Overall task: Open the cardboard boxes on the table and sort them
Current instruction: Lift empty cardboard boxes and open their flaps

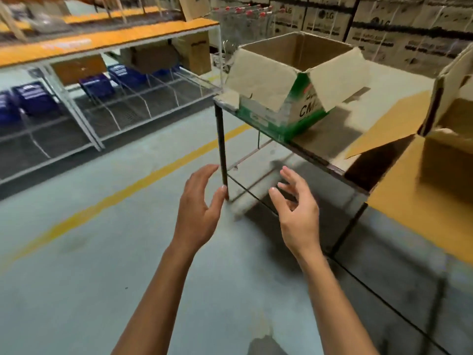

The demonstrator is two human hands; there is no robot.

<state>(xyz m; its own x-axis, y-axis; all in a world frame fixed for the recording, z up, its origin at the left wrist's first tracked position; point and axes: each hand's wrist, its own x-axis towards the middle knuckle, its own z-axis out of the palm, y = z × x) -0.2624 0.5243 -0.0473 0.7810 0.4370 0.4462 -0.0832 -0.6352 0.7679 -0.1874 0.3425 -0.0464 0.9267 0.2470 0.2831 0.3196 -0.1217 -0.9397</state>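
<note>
Your left hand (198, 213) and right hand (297, 213) are out over the grey floor (102, 252), palms facing each other, grip loose, fingers spread, holding nothing. The green-and-white cardboard box (294, 98) sits flaps-open on the surface (399, 80) corner, and the plain brown cardboard box (435, 160) is open to its right.

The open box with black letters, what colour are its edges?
Green edges on the open box; head view shows it.
</note>
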